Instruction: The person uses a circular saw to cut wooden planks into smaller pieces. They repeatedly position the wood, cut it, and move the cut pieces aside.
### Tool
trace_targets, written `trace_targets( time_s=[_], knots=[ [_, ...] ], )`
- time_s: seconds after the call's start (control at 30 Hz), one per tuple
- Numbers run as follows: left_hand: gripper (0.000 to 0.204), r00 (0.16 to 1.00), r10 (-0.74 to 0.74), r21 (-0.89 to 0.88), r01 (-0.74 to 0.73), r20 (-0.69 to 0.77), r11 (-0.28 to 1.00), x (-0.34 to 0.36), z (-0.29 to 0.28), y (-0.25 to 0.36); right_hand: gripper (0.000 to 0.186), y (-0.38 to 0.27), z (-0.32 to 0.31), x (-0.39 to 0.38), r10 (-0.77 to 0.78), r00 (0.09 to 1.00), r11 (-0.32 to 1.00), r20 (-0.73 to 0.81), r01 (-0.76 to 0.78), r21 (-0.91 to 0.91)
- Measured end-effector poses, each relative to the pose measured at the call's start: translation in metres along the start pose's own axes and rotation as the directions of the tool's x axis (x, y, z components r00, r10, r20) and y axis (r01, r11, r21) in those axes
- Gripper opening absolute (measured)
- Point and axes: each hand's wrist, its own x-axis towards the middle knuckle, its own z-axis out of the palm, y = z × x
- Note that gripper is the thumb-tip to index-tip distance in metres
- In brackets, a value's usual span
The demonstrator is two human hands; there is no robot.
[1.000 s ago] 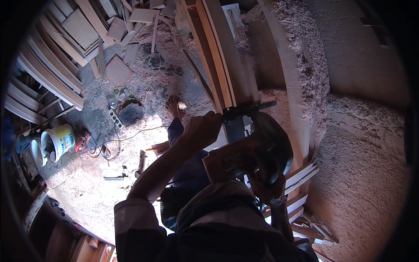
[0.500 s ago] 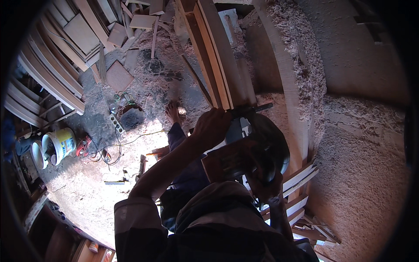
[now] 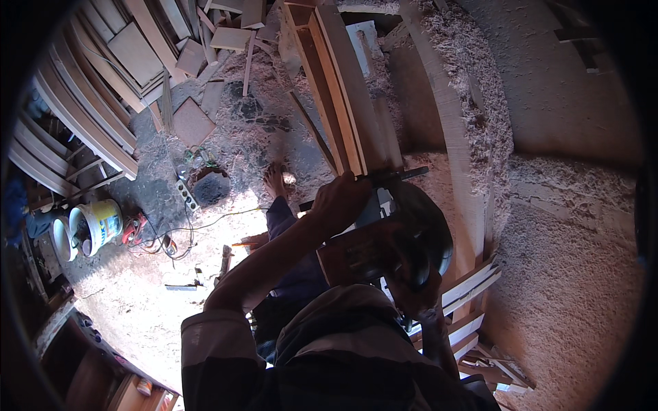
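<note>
A dark handheld circular saw (image 3: 363, 248) with a round blade guard lies across the near end of a long wooden piece (image 3: 336, 89). My right hand (image 3: 419, 294) is wrapped round the saw's rear handle, mostly in shadow. My left hand (image 3: 344, 204) is closed at the near end of the wood, around a thin dark bar (image 3: 408, 174) that sticks out on both sides of it. Its fingertips are hidden. The wooden piece has a long groove and runs away from me. The saw's blade cannot be made out.
Stacked boards (image 3: 89, 116) and curved wooden pieces fill the far left. White buckets (image 3: 103, 222), a power strip (image 3: 186, 194) and cables lie on the left floor. A thick slab (image 3: 456, 137) and heaped shavings (image 3: 569, 294) are on the right. My bare foot (image 3: 275, 181) is beside the wood.
My left hand has shifted slightly right along the bar. The saw and my right hand look nearly unmoved, and the whole view has tilted a little.
</note>
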Motion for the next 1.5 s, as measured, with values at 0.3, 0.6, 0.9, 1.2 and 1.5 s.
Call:
trace_targets(
  time_s=[0.3, 0.6, 0.9, 1.2, 1.5],
  knots=[
    [0.039, 0.986, 0.169, -0.108, -0.169, -0.016, 0.980, -0.001, -0.003, -0.006, 0.052, -0.019, -0.007, 0.004, 0.127, 0.990, 0.984, 0.061, -0.133, 0.122],
    [0.037, 0.939, 0.342, -0.015, -0.342, -0.029, 0.939, -0.008, 0.005, -0.025, 0.050, -0.031, -0.005, 0.007, 0.180, 0.984, 0.975, 0.016, -0.180, 0.127],
    [0.030, 0.948, 0.304, -0.035, -0.308, -0.090, 0.951, -0.009, -0.001, -0.023, 0.050, -0.022, -0.007, 0.005, 0.177, 0.981, 0.968, 0.078, -0.188, 0.165],
    [0.044, 0.832, 0.553, 0.035, -0.555, 0.051, 0.831, 0.009, -0.004, -0.044, 0.051, -0.022, -0.004, 0.006, 0.231, 0.971, 0.966, 0.059, -0.236, 0.105],
    [0.029, 0.764, 0.599, 0.083, -0.631, 0.242, 0.771, 0.048, -0.048, -0.035, 0.054, -0.024, -0.006, 0.005, 0.100, 0.995, 0.986, -0.023, -0.096, 0.139]
  ],
)
